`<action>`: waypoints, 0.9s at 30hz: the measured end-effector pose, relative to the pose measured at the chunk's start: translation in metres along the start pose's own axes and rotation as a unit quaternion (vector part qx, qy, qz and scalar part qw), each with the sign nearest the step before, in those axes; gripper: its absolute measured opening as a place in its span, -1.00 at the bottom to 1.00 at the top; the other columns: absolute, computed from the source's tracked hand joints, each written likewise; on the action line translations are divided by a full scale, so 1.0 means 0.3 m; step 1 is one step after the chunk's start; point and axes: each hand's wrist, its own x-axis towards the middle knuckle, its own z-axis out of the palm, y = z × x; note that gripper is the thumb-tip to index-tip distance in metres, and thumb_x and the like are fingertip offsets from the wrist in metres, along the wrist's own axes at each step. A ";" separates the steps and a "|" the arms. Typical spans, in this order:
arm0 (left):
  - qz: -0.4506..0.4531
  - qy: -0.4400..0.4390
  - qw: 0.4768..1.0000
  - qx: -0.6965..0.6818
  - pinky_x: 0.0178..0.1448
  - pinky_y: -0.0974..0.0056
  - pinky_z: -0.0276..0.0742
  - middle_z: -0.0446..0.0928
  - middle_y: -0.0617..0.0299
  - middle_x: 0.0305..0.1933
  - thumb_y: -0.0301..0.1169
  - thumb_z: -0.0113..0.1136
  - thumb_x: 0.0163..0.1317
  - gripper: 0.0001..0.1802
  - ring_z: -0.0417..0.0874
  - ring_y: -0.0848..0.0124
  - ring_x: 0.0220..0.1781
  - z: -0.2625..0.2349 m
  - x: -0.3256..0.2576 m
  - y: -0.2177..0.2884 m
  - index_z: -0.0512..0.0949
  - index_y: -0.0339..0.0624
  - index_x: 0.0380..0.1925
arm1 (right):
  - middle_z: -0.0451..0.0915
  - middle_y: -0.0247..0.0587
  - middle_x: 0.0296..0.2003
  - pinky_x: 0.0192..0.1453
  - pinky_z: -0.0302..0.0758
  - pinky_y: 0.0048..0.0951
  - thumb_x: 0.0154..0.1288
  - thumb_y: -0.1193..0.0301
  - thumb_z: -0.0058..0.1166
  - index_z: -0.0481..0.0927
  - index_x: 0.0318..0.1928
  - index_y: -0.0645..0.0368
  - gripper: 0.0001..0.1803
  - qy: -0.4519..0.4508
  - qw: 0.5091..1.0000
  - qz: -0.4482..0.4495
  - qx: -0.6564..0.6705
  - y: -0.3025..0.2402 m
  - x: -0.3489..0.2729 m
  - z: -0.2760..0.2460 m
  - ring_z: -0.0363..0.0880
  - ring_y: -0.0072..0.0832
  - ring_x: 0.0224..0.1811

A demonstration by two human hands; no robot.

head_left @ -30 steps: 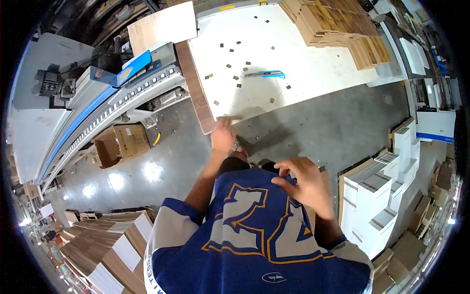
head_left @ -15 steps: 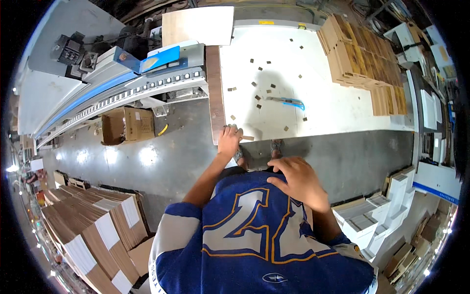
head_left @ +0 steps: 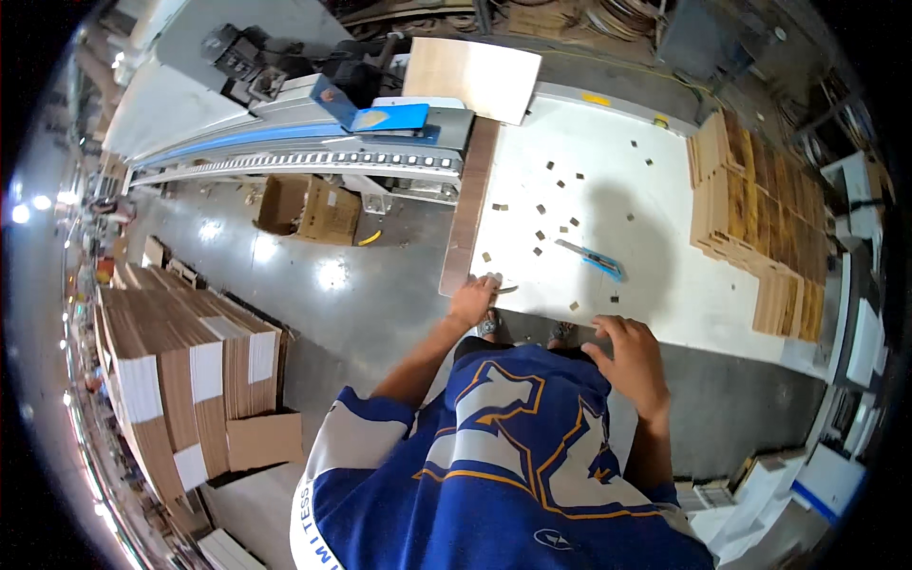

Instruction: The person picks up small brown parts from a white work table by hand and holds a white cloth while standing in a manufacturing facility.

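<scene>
My left hand [head_left: 476, 300] is at the near left corner of a white-topped table [head_left: 532, 171], its fingers curled around the end of a small thin brown strip [head_left: 507, 289]. Beside that hand, a long dark-brown wood-look board [head_left: 472, 204] lies along the table's left edge. My right hand [head_left: 631, 365] hovers in front of my body near the table's front edge, fingers loosely bent, thumb apart, holding nothing. A blue utility knife [head_left: 602, 264] with its blade out lies on the white top. Several small dark square chips [head_left: 541, 209] are scattered around it.
Stacked wooden blocks [head_left: 750, 228] occupy the table's right side. A pale panel [head_left: 475, 76] lies at the far left corner. Left of the table runs a machine with a roller rail [head_left: 313, 160]; a cardboard box [head_left: 326, 211] sits below. Brown boards [head_left: 190, 351] are piled at lower left.
The view has swung left, so the table appears farther right and lower. My right hand has come closer to the table's front edge. The left hand stays at the corner.
</scene>
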 end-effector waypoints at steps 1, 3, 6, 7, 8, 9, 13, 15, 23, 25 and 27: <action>-0.014 0.015 0.993 -0.120 0.30 -0.01 0.51 0.64 0.02 0.11 -0.39 0.25 0.31 -0.66 0.66 0.00 0.18 -0.032 -0.011 0.040 0.58 -0.05 0.09 | 0.75 -0.15 -0.14 0.15 0.56 -0.12 0.32 0.24 0.41 0.62 0.17 0.14 -0.52 0.002 1.000 0.007 0.004 0.024 0.011 0.001 0.71 -0.14 -0.03; -0.033 0.010 0.972 -0.232 0.23 -0.03 0.59 0.63 -0.01 0.10 -0.43 0.21 0.37 -0.74 0.68 -0.01 0.14 -0.117 -0.030 0.145 0.63 -0.10 0.04 | 0.72 -0.09 0.01 0.15 0.57 -0.11 0.36 0.22 0.37 0.55 0.28 0.14 -0.44 0.009 1.000 0.010 -0.008 0.059 0.041 0.014 0.71 -0.14 -0.01; 0.113 0.150 0.948 -0.258 0.22 -0.01 0.63 0.62 0.01 0.10 -0.46 0.23 0.40 -0.79 0.70 0.04 0.11 -0.272 -0.058 0.330 0.67 -0.14 0.00 | 0.66 -0.09 0.13 0.05 0.60 -0.15 0.35 0.33 0.36 0.47 0.37 0.14 -0.38 0.057 0.998 0.000 0.031 0.073 0.101 0.057 0.72 -0.18 -0.09; 0.109 0.137 0.946 -0.273 0.20 0.00 0.64 0.62 0.01 0.08 -0.45 0.22 0.42 -0.78 0.70 0.04 0.10 -0.323 -0.070 0.389 0.66 -0.14 0.03 | 0.63 -0.08 0.18 0.05 0.61 -0.14 0.36 0.33 0.35 0.42 0.41 0.14 -0.34 0.040 0.999 -0.008 0.031 0.072 0.119 0.068 0.72 -0.18 -0.10; 0.127 0.148 0.937 -0.289 0.17 0.01 0.64 0.61 0.02 0.07 -0.43 0.21 0.44 -0.77 0.70 0.05 0.09 -0.373 -0.081 0.437 0.64 -0.14 0.05 | 0.60 -0.07 0.23 0.04 0.61 -0.14 0.37 0.33 0.34 0.38 0.45 0.14 -0.30 0.019 0.999 -0.003 0.047 0.067 0.142 0.078 0.72 -0.17 -0.10; 0.131 0.140 0.935 -0.298 0.13 0.01 0.64 0.60 0.02 0.03 -0.40 0.19 0.46 -0.78 0.69 0.03 0.06 -0.418 -0.092 0.478 0.63 -0.15 0.05 | 0.67 -0.07 0.13 0.02 0.61 -0.12 0.42 0.33 0.30 0.46 0.36 0.17 -0.43 0.026 0.997 -0.036 0.066 0.061 0.155 0.084 0.74 -0.18 -0.12; 0.169 0.216 0.913 -0.303 0.03 -0.05 0.59 0.54 0.04 -0.10 -0.28 0.13 0.51 -0.79 0.65 -0.04 -0.02 -0.535 -0.159 0.546 0.60 -0.14 -0.03 | 0.77 -0.11 -0.12 0.04 0.59 -0.11 0.52 0.25 0.20 0.64 0.13 0.19 -0.67 -0.025 0.994 -0.077 0.069 0.030 0.221 0.073 0.75 -0.12 -0.15; 0.138 0.232 0.915 -0.300 -0.01 -0.04 0.60 0.53 0.02 -0.10 -0.28 0.12 0.53 -0.78 0.65 -0.05 -0.04 -0.555 -0.199 0.539 0.60 -0.15 -0.01 | 0.78 -0.13 -0.23 0.02 0.59 -0.13 0.54 0.28 0.17 0.70 0.01 0.21 -0.74 -0.019 0.994 -0.085 0.062 0.009 0.245 0.064 0.75 -0.13 -0.18; 0.040 0.247 0.907 -0.339 -0.03 -0.08 0.60 0.69 -0.06 -0.13 -0.21 0.13 0.54 -0.73 0.71 -0.13 -0.10 -0.535 -0.314 0.504 0.62 -0.12 0.04 | 0.79 -0.07 -0.23 -0.12 0.62 -0.32 0.60 0.33 0.11 0.70 0.03 0.30 -0.72 -0.012 0.970 -0.184 0.160 -0.093 0.298 0.091 0.77 -0.34 -0.29; 0.038 0.280 0.898 -0.338 -0.06 -0.06 0.60 0.69 -0.02 -0.21 -0.15 0.13 0.55 -0.71 0.71 -0.10 -0.14 -0.531 -0.331 0.504 0.63 -0.08 0.01 | 0.79 -0.07 -0.18 -0.10 0.62 -0.33 0.61 0.36 0.10 0.70 0.03 0.32 -0.74 -0.003 0.961 -0.156 0.230 -0.105 0.302 0.103 0.77 -0.36 -0.29; 0.014 0.260 0.902 -0.344 -0.09 -0.04 0.62 0.70 -0.04 -0.22 -0.21 0.15 0.54 -0.73 0.74 -0.08 -0.18 -0.530 -0.345 0.507 0.64 -0.12 0.04 | 0.79 -0.08 -0.13 -0.07 0.63 -0.36 0.61 0.41 0.07 0.68 0.03 0.37 -0.75 0.019 0.948 -0.132 0.288 -0.113 0.305 0.114 0.76 -0.41 -0.29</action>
